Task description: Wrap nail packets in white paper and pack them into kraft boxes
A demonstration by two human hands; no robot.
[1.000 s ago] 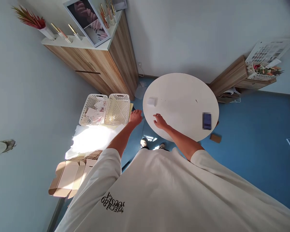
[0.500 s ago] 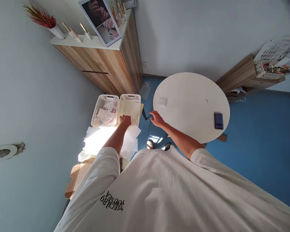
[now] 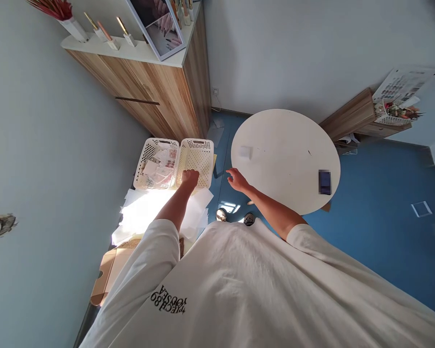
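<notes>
My left hand (image 3: 190, 178) hangs over the near left part of an empty-looking white perforated basket (image 3: 205, 144). Its fingers are curled in, and whatever may be inside them is hidden. Beside it on the left stands a second white basket (image 3: 139, 164), filled with small plastic packets (image 3: 163, 166) and cards. My right hand (image 3: 238, 180) is raised at the left edge of the round white table (image 3: 282, 140), its fingers loosely bent and apart with nothing in them. Beyond it on the table lies a small white block-like item (image 3: 245, 152).
White sheets (image 3: 199, 205) lie in bright sunlight below the baskets, near an opened cardboard box (image 3: 107, 270). A pixelated dark device (image 3: 325, 182) rests on the table's right side. A wooden cabinet (image 3: 159, 87) with bottles and a picture frame (image 3: 166, 36) stands behind the baskets.
My left hand has moved left from the gap beside the table to above the right basket. My right hand has shifted slightly left to the table's edge. The view has turned a little left.
</notes>
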